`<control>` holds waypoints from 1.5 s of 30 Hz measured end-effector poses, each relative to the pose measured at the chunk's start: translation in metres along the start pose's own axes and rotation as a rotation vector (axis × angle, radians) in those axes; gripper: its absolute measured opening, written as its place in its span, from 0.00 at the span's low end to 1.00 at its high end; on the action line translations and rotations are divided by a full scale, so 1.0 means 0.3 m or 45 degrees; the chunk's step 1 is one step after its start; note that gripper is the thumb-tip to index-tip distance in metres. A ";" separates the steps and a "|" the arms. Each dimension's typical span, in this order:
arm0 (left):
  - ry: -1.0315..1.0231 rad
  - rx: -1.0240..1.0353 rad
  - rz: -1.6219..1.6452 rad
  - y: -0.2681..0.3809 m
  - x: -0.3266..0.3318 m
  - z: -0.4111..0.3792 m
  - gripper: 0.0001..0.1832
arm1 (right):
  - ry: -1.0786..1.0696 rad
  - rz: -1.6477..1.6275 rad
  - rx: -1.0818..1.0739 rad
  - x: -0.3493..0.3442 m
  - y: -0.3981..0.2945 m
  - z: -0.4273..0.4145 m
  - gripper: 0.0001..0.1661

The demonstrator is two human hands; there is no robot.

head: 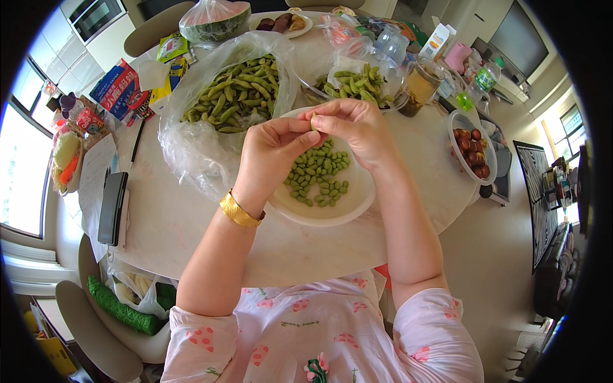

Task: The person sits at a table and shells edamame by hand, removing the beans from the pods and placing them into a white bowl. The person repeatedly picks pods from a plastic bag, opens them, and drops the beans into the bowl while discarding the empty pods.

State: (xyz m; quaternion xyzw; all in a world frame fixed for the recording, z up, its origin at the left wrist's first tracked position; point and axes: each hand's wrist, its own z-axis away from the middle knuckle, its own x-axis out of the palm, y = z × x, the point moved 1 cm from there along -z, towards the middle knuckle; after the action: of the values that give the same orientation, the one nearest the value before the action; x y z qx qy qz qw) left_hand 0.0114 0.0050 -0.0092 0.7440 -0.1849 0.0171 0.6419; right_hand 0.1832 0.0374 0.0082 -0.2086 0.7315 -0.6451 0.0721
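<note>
Above a white bowl (330,221), my left hand (275,151) and my right hand (354,131) meet at the fingertips. Pinched between them is a small green soybean pod (313,121), mostly hidden by the fingers. Shelled green soybeans (318,167) lie loose in the bowl beneath. Beyond my left hand, a clear plastic bag (191,158) spreads wide around a heap of unshelled soybean pods (239,91). Farther off, past my right hand, more green pods (357,81) sit in a clear plastic container.
A plastic bowl of dark red fruit (471,148) stands at the right. A glass jar (420,86) is behind it. At the left lie a phone (113,208), a black pen (138,143) and written paper (96,177). A wrapped cut watermelon (214,24) stands at the back.
</note>
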 end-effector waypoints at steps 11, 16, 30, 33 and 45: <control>0.019 -0.014 -0.011 0.001 0.014 0.008 0.08 | 0.015 0.001 -0.011 0.000 -0.001 -0.001 0.11; 0.006 0.006 0.004 -0.001 0.015 0.007 0.08 | 0.039 -0.010 -0.027 0.009 -0.008 0.006 0.11; -0.010 0.018 -0.053 0.023 0.012 0.007 0.12 | 0.008 0.027 -0.025 -0.011 -0.019 0.004 0.10; 0.011 -0.050 -0.139 0.046 -0.003 0.005 0.13 | 0.010 0.049 0.042 -0.011 -0.009 -0.004 0.12; 0.042 0.119 -0.260 0.027 -0.008 0.003 0.14 | -0.090 -0.072 -0.042 -0.016 -0.003 -0.001 0.12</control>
State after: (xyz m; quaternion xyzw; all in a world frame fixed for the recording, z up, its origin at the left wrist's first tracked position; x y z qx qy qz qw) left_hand 0.0066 0.0038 -0.0023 0.7877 -0.0967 -0.0275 0.6078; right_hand 0.1876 0.0395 0.0083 -0.2529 0.7328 -0.6271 0.0763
